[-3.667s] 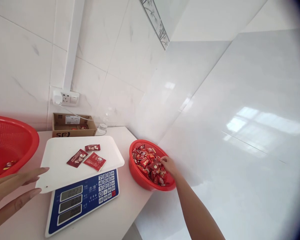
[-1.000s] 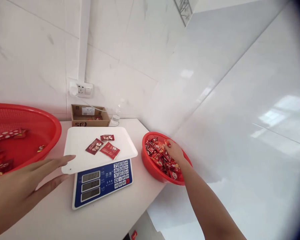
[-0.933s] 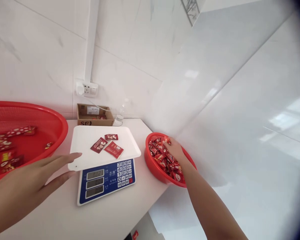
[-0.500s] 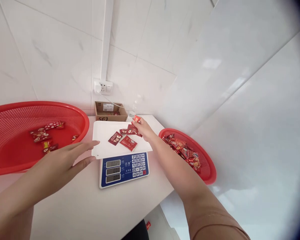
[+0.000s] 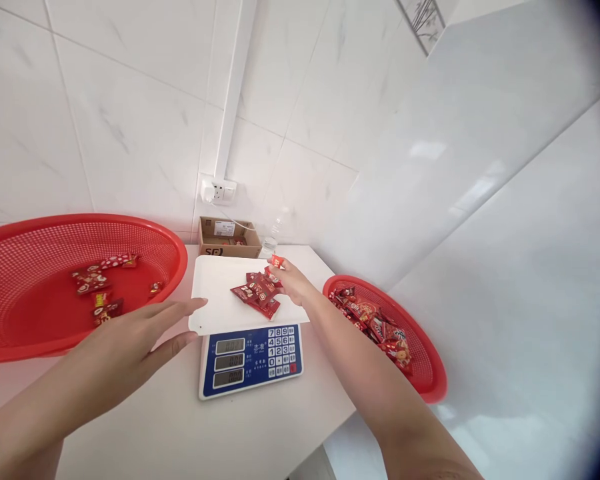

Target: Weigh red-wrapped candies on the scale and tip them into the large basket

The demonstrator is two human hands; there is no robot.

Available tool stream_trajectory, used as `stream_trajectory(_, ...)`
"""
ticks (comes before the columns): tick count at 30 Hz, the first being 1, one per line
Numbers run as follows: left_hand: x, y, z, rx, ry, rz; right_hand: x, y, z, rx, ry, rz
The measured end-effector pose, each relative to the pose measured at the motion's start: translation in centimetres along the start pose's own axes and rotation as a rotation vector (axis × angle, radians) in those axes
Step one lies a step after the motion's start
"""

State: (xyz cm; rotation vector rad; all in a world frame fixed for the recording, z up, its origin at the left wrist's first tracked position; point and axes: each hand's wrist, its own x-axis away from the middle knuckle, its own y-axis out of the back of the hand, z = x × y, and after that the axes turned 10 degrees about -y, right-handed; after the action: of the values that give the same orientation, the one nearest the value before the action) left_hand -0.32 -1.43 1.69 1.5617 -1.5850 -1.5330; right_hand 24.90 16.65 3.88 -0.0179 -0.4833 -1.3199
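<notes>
A white weighing tray (image 5: 213, 280) sits on a blue-faced digital scale (image 5: 253, 360). On it several dark red snack packets (image 5: 261, 291) lie overlapped in a small pile. My right hand (image 5: 295, 280) is at the tray's right side, beside the pile, with a small bright red packet (image 5: 277, 261) pinched between thumb and fingers. At the tray's left edge is my left hand (image 5: 145, 337), open, thumb and fingers apart, holding nothing. Its fingertips are at or just over the rim; I cannot tell whether they touch.
On the left stands a large red mesh basket (image 5: 173, 250) with several packets in it. A smaller red basket (image 5: 433, 373) full of packets is at the right table edge. Behind the tray are a cardboard box (image 5: 233, 251) and a clear plastic bottle (image 5: 275, 237), below a wall socket (image 5: 219, 191).
The packets on the tray were spread apart and now lie bunched together in a pile. My right hand still pinches the small red packet. The view has tilted slightly upward.
</notes>
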Motion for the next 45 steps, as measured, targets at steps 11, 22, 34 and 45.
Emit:
stream_trajectory(11,-0.1,0.1,-0.1,-0.118,-0.041,0.069,1.2,-0.5,-0.4,0.028,-0.004,0.192)
stream_trajectory(22,-0.1,0.3,-0.2,-0.093,-0.008,0.081,-1.2,2.6,-1.9,0.763,0.277,-0.16)
stream_trajectory(34,0.0,-0.2,0.2,-0.086,-0.028,0.083,-0.5,0.4,-0.5,0.592,0.459,0.001)
stream_trajectory(45,0.0,0.3,-0.1,-0.041,0.023,0.114,5.5,8.4,-3.9,0.575,0.293,-0.275)
